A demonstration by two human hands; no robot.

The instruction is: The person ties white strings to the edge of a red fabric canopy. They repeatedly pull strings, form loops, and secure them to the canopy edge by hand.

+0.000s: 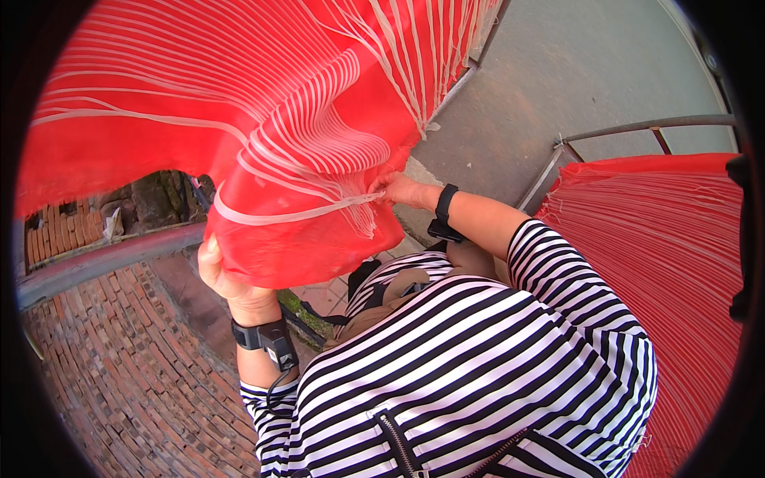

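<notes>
My left hand (pixel 226 276) grips the near edge of a red sheet (pixel 287 257), with the thumb up at its left side and the other fingers partly hidden behind it. To the right, my right hand (pixel 401 189) pinches the end of a broad pale strand (pixel 272 216) between thumb and fingertips. That strand curves across the sheet's lifted near part. Behind it, a row of thinner pale strands (pixel 334 140) lies side by side and bends over a fold in the sheet. Their loose ends (pixel 366 220) bunch below my right hand.
A second red sheet (pixel 651 269) covered with fine pale strands lies at the right, by a metal frame (pixel 541 179). A metal rail (pixel 107 254) crosses at the left, above stacked bricks (pixel 131 370). Grey concrete ground (pixel 538 77) spreads at the upper right.
</notes>
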